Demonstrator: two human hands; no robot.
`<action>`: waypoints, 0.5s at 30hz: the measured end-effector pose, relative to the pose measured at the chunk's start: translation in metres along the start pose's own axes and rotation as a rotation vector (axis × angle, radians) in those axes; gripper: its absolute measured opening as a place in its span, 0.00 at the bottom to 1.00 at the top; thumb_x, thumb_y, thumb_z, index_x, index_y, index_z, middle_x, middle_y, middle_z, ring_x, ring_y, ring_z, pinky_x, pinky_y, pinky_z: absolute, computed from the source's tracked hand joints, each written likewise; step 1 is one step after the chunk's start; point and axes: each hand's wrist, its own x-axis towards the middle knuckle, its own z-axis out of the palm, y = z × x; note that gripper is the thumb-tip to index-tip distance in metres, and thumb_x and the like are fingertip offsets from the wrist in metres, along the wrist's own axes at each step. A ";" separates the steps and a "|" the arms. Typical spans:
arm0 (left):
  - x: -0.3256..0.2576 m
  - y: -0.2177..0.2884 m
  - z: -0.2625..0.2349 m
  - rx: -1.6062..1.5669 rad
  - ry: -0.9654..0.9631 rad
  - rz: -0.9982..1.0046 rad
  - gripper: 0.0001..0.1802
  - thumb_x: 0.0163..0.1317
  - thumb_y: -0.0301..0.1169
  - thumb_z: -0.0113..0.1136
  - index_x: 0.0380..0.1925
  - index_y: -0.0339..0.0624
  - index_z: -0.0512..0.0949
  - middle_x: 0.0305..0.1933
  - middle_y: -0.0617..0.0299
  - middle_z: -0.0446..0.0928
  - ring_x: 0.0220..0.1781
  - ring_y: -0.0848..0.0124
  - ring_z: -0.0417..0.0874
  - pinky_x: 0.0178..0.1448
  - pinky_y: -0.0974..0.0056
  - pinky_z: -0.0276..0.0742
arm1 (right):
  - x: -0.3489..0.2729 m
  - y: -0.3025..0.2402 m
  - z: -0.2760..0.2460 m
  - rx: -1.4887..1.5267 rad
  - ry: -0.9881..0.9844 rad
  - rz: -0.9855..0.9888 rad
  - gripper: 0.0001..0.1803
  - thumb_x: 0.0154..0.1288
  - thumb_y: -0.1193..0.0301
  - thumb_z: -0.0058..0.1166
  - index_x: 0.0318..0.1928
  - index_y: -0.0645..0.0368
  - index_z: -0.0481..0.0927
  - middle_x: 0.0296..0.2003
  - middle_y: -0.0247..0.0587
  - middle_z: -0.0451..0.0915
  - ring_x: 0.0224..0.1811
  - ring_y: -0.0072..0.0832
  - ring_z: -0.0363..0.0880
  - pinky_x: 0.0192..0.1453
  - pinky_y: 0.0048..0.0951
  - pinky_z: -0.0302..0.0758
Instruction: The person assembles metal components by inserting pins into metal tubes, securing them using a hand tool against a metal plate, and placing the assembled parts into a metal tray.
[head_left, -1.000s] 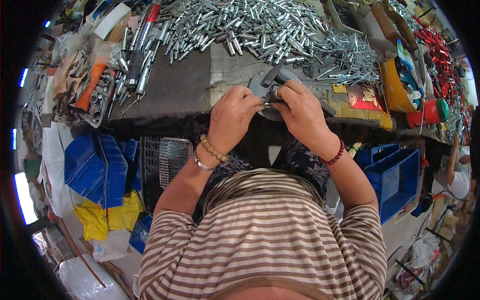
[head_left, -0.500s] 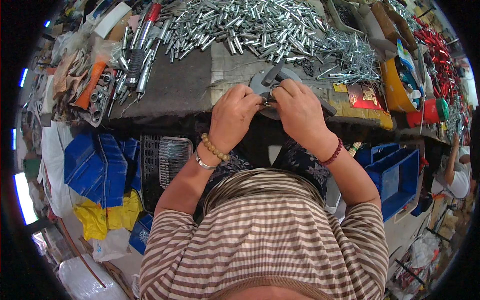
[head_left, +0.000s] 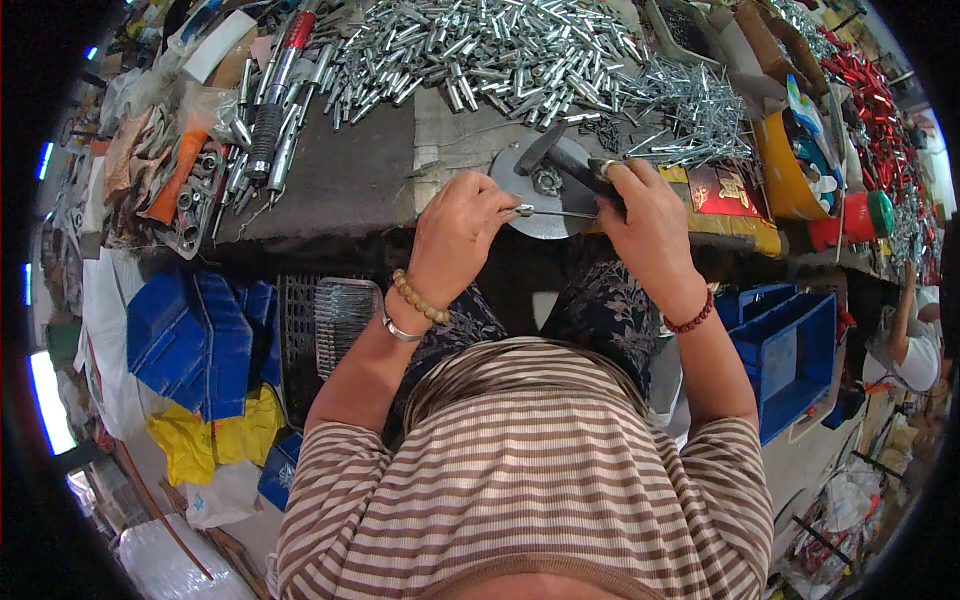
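Note:
My left hand [head_left: 455,235] pinches a thin metal pin [head_left: 555,212] that lies across a round metal disc tool [head_left: 540,185] at the front edge of the workbench [head_left: 350,185]. My right hand [head_left: 645,225] grips the dark lever handle [head_left: 575,165] of that disc tool, just right of the pin. A big heap of shiny metal tubes [head_left: 480,50] covers the bench beyond the tool, with a tangle of thin pins [head_left: 690,115] to its right.
Metal parts and a red-handled tool [head_left: 275,90] lie at the bench's left. Blue bins [head_left: 790,350] stand at the right, blue and yellow bags [head_left: 195,360] and a black crate [head_left: 325,325] at the left. Another person's arm [head_left: 905,320] shows far right.
My hands have drawn apart. The left hand now holds a pin out across the disc, and the right hand has shifted right onto the lever handle.

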 end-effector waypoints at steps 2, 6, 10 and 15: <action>0.001 0.000 -0.001 -0.002 -0.007 0.002 0.07 0.62 0.25 0.68 0.41 0.40 0.86 0.41 0.56 0.78 0.43 0.57 0.82 0.46 0.57 0.79 | -0.010 -0.001 -0.003 0.100 0.028 0.004 0.15 0.62 0.77 0.62 0.50 0.59 0.80 0.43 0.48 0.79 0.46 0.52 0.81 0.48 0.49 0.79; 0.002 -0.002 -0.001 0.013 -0.014 0.019 0.07 0.62 0.24 0.67 0.41 0.40 0.86 0.41 0.56 0.77 0.43 0.58 0.82 0.47 0.57 0.79 | -0.029 -0.015 -0.019 0.126 0.037 -0.026 0.13 0.65 0.77 0.61 0.50 0.59 0.81 0.45 0.48 0.79 0.40 0.51 0.83 0.41 0.46 0.81; 0.001 -0.004 0.001 -0.018 -0.026 -0.003 0.09 0.62 0.21 0.66 0.42 0.40 0.85 0.41 0.56 0.77 0.43 0.58 0.82 0.47 0.57 0.79 | -0.047 -0.025 -0.015 0.250 0.265 -0.062 0.10 0.64 0.80 0.63 0.46 0.64 0.82 0.47 0.49 0.80 0.40 0.47 0.84 0.41 0.39 0.81; 0.000 -0.002 -0.001 -0.027 -0.021 -0.008 0.12 0.61 0.16 0.64 0.43 0.39 0.85 0.41 0.55 0.77 0.42 0.58 0.83 0.46 0.60 0.80 | -0.052 -0.015 -0.003 0.080 0.120 -0.132 0.12 0.60 0.80 0.60 0.45 0.56 0.86 0.40 0.43 0.82 0.35 0.44 0.84 0.37 0.39 0.81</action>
